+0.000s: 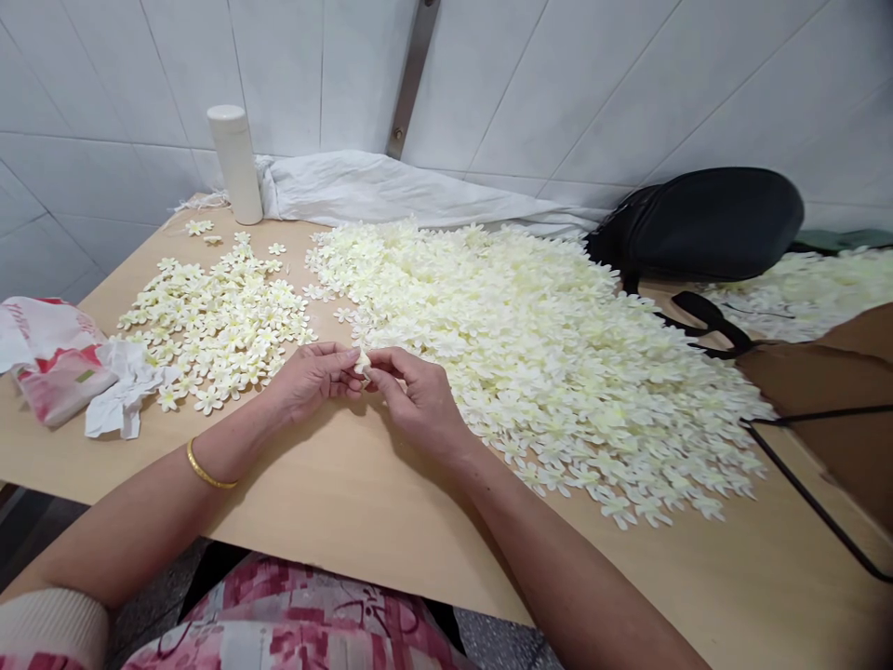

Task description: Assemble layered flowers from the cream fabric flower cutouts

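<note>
My left hand (315, 379) and my right hand (417, 395) meet above the near part of the table. Between their fingertips they pinch one small cream-white artificial flower (362, 362), partly covered by the fingers. Beyond my left hand lies a smaller pile of pale yellow-white flowers (216, 321), spread loosely. To the right of and behind my right hand spreads a much larger heap of similar flowers (530, 326). A gold bangle sits on my left wrist.
A white bottle (237, 167) stands at the back left, beside a bundled white cloth (419, 191) along the tiled wall. A black bag (712, 223) rests at the back right, near brown cardboard (830, 400). Crumpled tissue (126, 386) and a pink-white packet (59, 358) lie left.
</note>
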`<state>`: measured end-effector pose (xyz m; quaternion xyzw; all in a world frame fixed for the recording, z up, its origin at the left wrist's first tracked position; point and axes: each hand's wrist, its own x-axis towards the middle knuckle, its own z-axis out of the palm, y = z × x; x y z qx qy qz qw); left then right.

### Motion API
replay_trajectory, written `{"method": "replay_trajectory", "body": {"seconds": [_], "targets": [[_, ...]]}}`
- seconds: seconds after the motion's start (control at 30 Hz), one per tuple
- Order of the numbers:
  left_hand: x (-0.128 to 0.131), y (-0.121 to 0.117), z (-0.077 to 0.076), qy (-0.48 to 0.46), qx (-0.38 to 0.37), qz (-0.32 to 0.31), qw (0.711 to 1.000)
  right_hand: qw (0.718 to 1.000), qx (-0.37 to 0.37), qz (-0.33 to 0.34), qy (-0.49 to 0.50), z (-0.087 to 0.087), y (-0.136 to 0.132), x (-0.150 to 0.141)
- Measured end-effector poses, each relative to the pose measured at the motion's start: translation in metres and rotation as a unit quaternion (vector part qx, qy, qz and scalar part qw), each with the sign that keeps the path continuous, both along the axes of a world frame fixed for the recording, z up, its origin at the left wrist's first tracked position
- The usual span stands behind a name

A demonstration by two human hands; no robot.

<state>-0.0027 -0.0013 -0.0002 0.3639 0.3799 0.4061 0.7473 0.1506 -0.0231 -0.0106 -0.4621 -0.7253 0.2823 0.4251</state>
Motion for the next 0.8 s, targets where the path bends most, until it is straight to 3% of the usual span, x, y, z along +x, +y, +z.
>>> {"method": "replay_trajectory", "body": {"seconds": [0.37,0.8], "targets": [[0.000,0.000,-0.002,-0.029,-0.034,-0.010,0.999,0.988,0.119,-0.020,-0.092,-0.009,0.002,0.002],[0.002,-0.002,0.001,-0.025,-0.029,0.007,0.999,0.977,0.170,-0.035,-0.125,-0.014,0.006,0.000]]}}
